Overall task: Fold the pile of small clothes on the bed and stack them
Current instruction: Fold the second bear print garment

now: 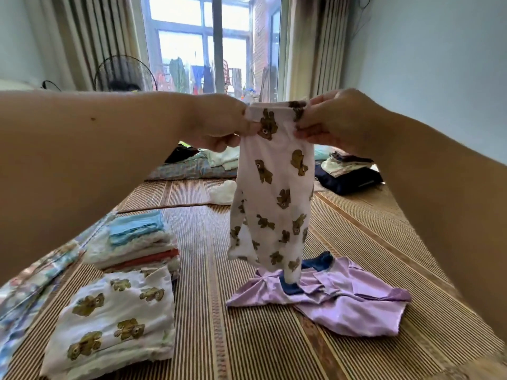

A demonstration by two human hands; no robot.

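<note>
A small pair of white trousers with brown bear prints (274, 193) hangs in the air above the bed mat. My left hand (219, 124) pinches the left side of its waistband and my right hand (329, 122) pinches the right side. The legs dangle down and touch a crumpled lilac garment (348, 300) with a dark blue piece (318, 263) lying on the mat. At the lower left lies a folded white top with the same bear print (115, 322). Behind it stands a stack of folded small clothes (140, 242) with a light blue piece on top.
The striped woven mat (214, 338) covers the bed. A floral quilt (33, 283) lies along the left edge. Farther back are a white crumpled cloth (223, 192), a pile of folded clothes on a dark bag (348, 174), more bedding and a fan (124, 74) by the window.
</note>
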